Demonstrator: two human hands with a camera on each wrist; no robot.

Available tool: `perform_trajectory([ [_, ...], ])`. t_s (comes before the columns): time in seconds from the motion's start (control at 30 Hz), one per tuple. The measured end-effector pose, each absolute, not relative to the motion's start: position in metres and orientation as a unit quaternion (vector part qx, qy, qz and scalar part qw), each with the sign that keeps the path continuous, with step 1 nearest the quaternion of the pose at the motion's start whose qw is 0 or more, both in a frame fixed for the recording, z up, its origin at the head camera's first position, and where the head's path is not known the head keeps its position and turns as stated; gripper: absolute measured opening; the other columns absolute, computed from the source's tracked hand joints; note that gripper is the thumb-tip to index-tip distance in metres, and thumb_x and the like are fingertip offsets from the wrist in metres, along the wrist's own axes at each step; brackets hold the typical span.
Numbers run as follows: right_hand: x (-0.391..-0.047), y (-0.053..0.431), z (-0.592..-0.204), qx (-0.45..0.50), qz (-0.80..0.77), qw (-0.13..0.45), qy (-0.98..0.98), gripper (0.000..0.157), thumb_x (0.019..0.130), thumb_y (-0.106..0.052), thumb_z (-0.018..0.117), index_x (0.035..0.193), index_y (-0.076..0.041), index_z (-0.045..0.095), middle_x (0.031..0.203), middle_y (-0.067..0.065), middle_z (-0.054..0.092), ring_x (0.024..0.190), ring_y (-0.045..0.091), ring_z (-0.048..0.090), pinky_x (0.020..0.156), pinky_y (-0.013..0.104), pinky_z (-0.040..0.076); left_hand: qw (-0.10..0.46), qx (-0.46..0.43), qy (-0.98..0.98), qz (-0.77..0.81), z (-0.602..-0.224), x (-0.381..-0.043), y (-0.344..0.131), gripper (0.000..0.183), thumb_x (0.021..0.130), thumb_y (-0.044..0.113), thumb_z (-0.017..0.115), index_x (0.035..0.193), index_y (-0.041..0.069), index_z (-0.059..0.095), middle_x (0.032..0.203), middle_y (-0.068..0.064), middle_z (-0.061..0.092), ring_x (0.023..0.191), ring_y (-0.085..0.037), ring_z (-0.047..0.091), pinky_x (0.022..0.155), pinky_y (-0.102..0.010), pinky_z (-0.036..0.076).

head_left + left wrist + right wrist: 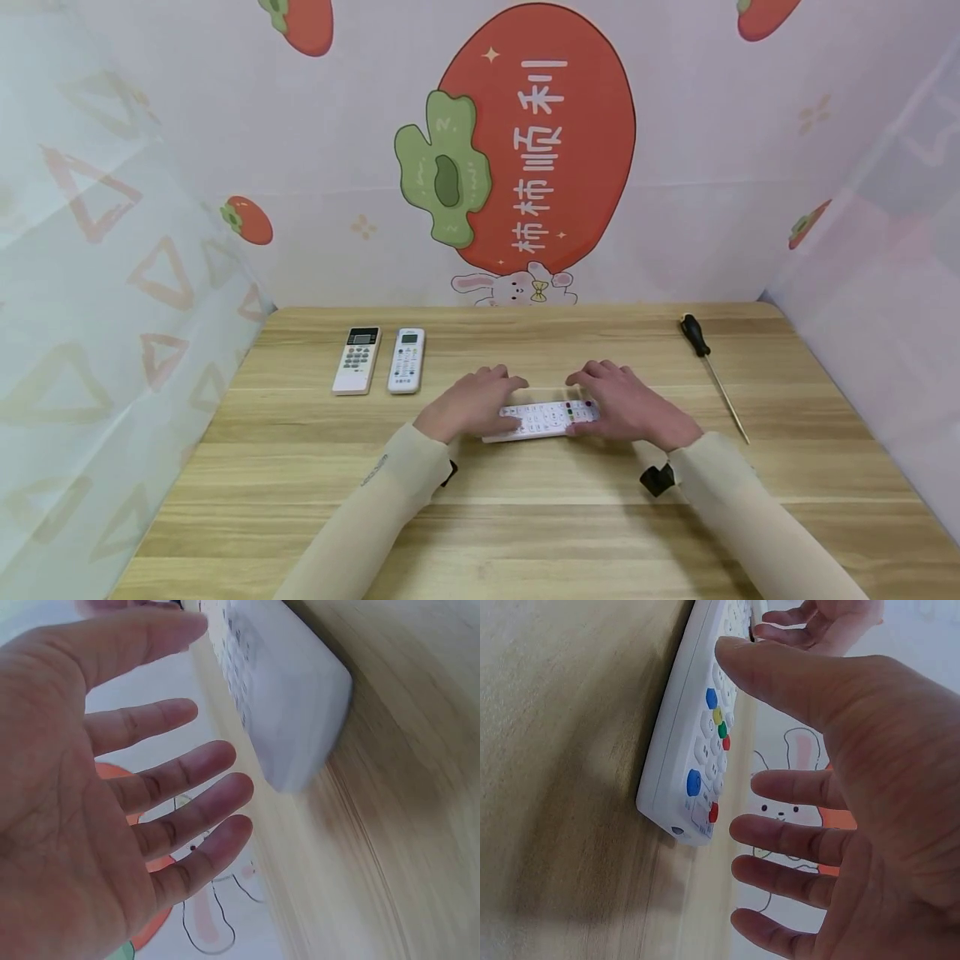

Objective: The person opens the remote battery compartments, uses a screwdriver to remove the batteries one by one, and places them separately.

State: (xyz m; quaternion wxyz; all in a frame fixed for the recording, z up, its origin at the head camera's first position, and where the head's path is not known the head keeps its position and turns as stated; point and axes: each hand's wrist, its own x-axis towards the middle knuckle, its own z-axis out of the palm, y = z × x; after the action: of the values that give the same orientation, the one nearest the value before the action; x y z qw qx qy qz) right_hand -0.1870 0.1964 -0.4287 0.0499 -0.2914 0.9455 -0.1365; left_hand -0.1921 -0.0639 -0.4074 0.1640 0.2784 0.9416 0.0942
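Note:
A white remote control (547,418) with colored buttons lies crosswise on the wooden table, between both hands. My left hand (476,404) hovers over its left end, thumb in front and fingers on the far side. The left wrist view has those fingers spread and relaxed beside the remote's blank end (300,705). Over the other end, my right hand (622,406) is spread the same way. In the right wrist view its thumb (780,671) reaches above the button face, and the other fingers extend past the end with blue and red buttons.
Two more remotes, one cream with a dark top (356,361) and one white (407,361), lie at the back left. A screwdriver with a black handle (695,335) lies at the right, its shaft pointing toward the front. Printed sheets (697,167) enclose the table's back and sides.

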Motion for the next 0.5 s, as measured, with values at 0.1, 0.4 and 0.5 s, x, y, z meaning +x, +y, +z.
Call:
perform_trajectory([
  [0.1,-0.187,0.195,-0.43,-0.293,-0.133,0.052,0.945,0.073,0.078,-0.053,0.084,0.133,-0.01,0.062,0.122,0.008,0.061,0.112,0.027,0.054,0.097,0.058,0.042,0.149,0.265,0.947,0.102,-0.41,-0.193,-0.072,0.054,0.095,0.036,0.071,0.145,0.019,0.057,0.122,-0.003,0.059,0.102,-0.02,0.053,0.096,-0.042,0.046],
  [0.4,-0.187,0.191,-0.433,-0.288,-0.134,0.072,0.945,0.074,0.077,-0.05,0.087,0.134,-0.01,0.062,0.125,0.008,0.059,0.115,0.028,0.053,0.1,0.058,0.04,0.089,0.209,0.965,0.13,-0.413,-0.192,-0.096,0.049,0.096,0.031,0.069,0.142,0.015,0.059,0.126,-0.007,0.06,0.11,-0.026,0.055,0.098,-0.046,0.046],
  [0.5,-0.187,0.19,-0.433,-0.29,-0.131,0.076,0.945,0.073,0.077,-0.048,0.087,0.134,-0.01,0.062,0.125,0.008,0.06,0.116,0.029,0.054,0.101,0.058,0.04,0.078,0.198,0.967,0.141,-0.412,-0.192,-0.105,0.048,0.097,0.031,0.069,0.141,0.013,0.06,0.127,-0.009,0.06,0.113,-0.029,0.056,0.099,-0.047,0.045],
])
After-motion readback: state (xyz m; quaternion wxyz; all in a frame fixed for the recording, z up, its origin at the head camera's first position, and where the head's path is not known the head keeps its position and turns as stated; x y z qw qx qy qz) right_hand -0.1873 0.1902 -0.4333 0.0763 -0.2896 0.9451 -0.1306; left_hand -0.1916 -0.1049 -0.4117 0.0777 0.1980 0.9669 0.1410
